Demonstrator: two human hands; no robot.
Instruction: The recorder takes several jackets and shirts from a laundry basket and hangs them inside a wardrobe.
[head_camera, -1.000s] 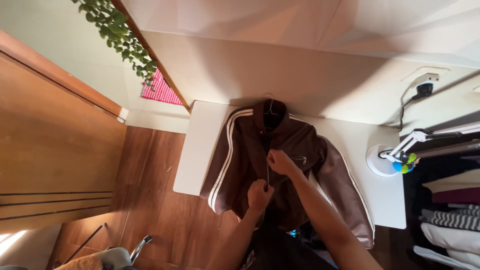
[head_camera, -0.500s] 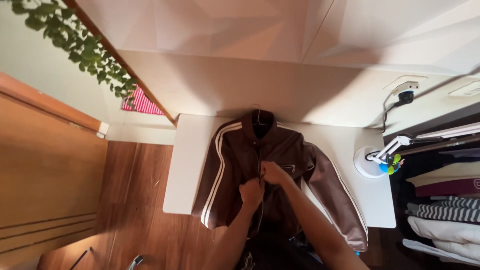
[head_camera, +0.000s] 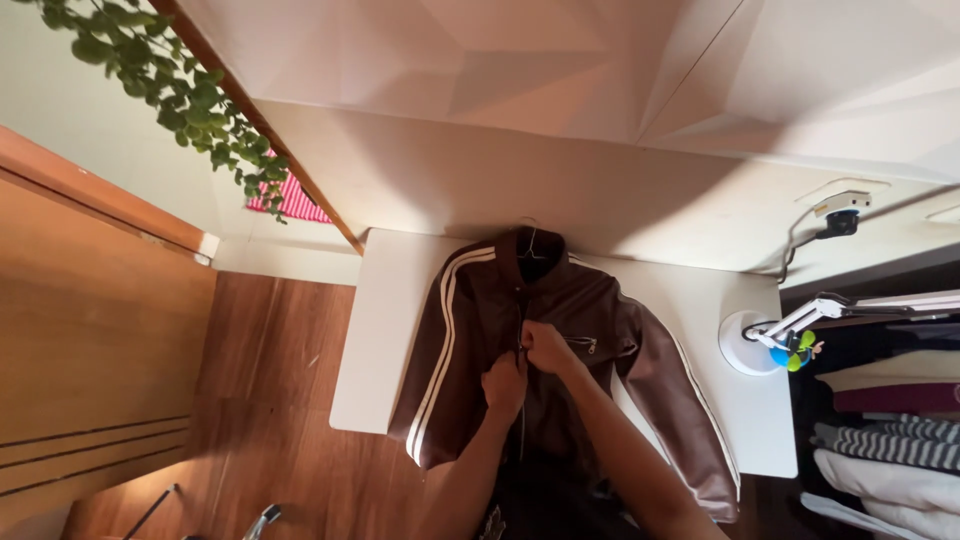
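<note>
A brown jacket (head_camera: 480, 310) with white stripes down its sleeves lies flat on a white table (head_camera: 390, 320), its collar toward the wall, still on a wire hanger (head_camera: 533, 240). Both my hands meet at the front zip (head_camera: 520, 340) near mid-chest. My left hand (head_camera: 504, 382) pinches the jacket front just below the zip pull. My right hand (head_camera: 546, 347) grips the zip beside it, fingers closed. The jacket's lower hem hangs over the table's near edge, hidden behind my arms.
A white desk lamp (head_camera: 765, 335) with a small green and blue toy stands at the table's right end. Folded clothes (head_camera: 890, 440) are stacked at the far right. A trailing plant (head_camera: 170, 80) hangs at upper left. Wooden floor (head_camera: 260, 400) lies left of the table.
My left hand has risen up the jacket front to meet my right hand at mid-chest. The view has shifted slightly.
</note>
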